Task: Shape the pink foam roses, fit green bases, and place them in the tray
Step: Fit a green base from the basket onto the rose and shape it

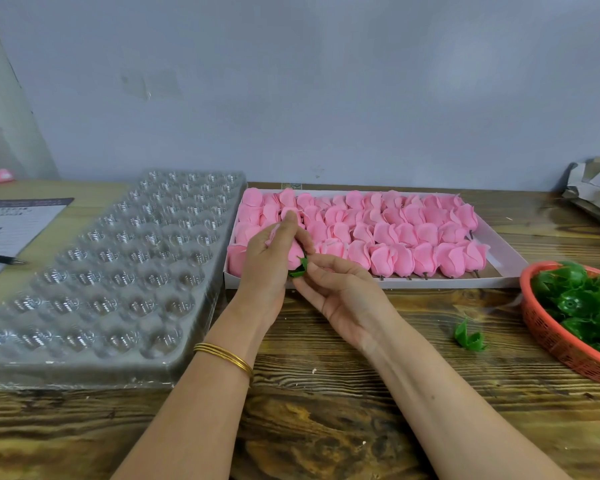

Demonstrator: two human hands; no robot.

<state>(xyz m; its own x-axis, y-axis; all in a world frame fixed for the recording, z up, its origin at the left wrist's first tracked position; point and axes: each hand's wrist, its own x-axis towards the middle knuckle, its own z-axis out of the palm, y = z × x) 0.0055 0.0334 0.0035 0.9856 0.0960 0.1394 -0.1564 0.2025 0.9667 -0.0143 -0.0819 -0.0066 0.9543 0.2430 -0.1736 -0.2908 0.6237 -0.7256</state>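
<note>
Left hand (269,261): one rose (294,253) (right hand (340,292): one base (300,268))

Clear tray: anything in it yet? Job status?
Done: nothing visible; the clear tray looks empty. In hand: left hand holds one rose, right hand pinches a green base at its bottom. Left: the packed white box of roses.

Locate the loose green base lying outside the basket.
Head view, right side: the loose green base lies on the wooden table, just left of the red basket and nearer the camera than the white box.
</note>
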